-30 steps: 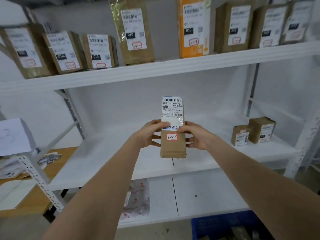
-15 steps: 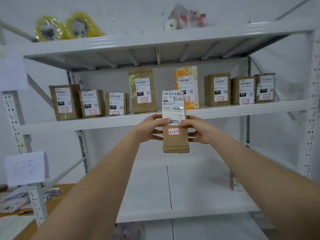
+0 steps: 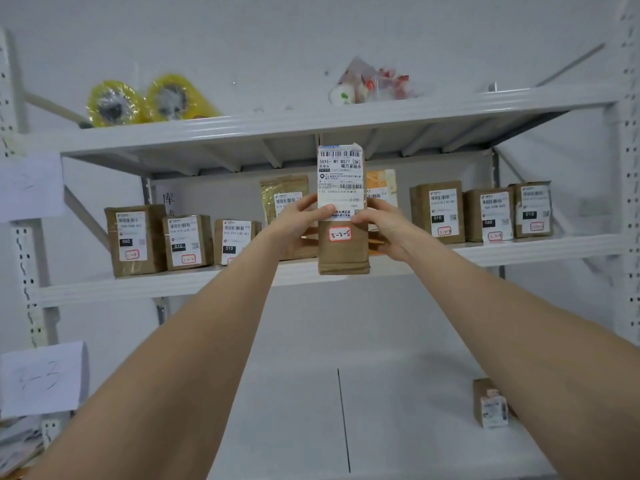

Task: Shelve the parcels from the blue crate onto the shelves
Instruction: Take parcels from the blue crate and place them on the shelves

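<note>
In front of the white rack, a tall brown parcel [image 3: 343,253] is being held upright in both hands, label facing the camera. The left grip [image 3: 294,226] is wrapping round its left edge with the thumb lying across the white label. The right grip [image 3: 388,230] is doing the same on the right edge, so both are clamping the parcel about halfway up. A red-edged sticker [image 3: 340,234] reading 3-2-5 is showing just under the thumbs. The parcel's bottom is lining up with the front lip of the middle shelf [image 3: 156,289], but I can't tell if it's touching or hanging just short of it. Behind the parcel, a gold parcel [image 3: 284,188] and an orange parcel [image 3: 381,181] are standing on that shelf. Brown boxes [image 3: 187,242] are sitting in a row out to both sides, labels out. Up on the top shelf [image 3: 277,123], two yellow tape rolls [image 3: 114,105] are sitting on the left and a clear bag [image 3: 372,83] of bits is lying further right. Down on the lower shelf [image 3: 398,393], a small box [image 3: 490,403] is standing just beside the right forearm. A paper sign [image 3: 43,379] is hanging on the left post.
</note>
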